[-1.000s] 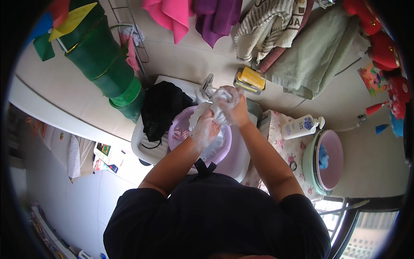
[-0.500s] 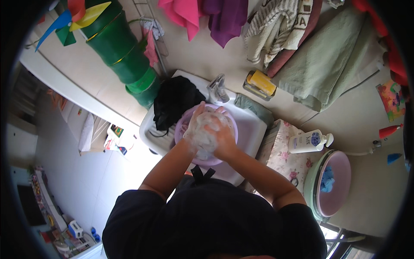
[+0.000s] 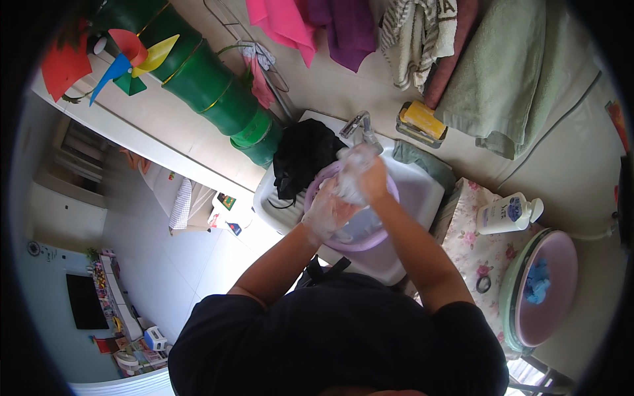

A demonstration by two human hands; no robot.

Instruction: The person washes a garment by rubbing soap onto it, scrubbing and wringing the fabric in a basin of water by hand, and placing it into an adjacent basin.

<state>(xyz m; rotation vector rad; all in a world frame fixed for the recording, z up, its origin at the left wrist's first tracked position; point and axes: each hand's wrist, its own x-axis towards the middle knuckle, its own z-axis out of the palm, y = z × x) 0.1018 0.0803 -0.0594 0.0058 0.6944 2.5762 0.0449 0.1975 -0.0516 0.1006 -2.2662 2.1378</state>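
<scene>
Both hands work over a lilac basin [image 3: 360,245] standing in the white sink [image 3: 424,203]. A white, foam-covered cloth [image 3: 349,189] is bunched between them. My left hand [image 3: 325,210], coated in suds, grips its lower left part, level with the basin's left side. Farther up and to the right, my right hand [image 3: 372,177] is closed on the upper part, near the tap. Foam hides some fingers of both. Cloudy bluish water [image 3: 362,224] shows below the hands. To their left, a heap of black fabric [image 3: 302,153] lies on the sink's ribbed ledge.
A metal tap [image 3: 362,131] rises behind the basin. A grey-green cloth [image 3: 422,164] drapes the sink's right rim. A yellow soap bar [image 3: 422,119] sits in a wall holder. Rightward are a white pump bottle [image 3: 507,214] and stacked basins [image 3: 561,290] holding a blue cloth [image 3: 538,280].
The view has shifted, so the scene sits farther right. My hands have drawn apart from rubbing together: the right is now higher, toward the tap, the left lower, with the cloth stretched between them.
</scene>
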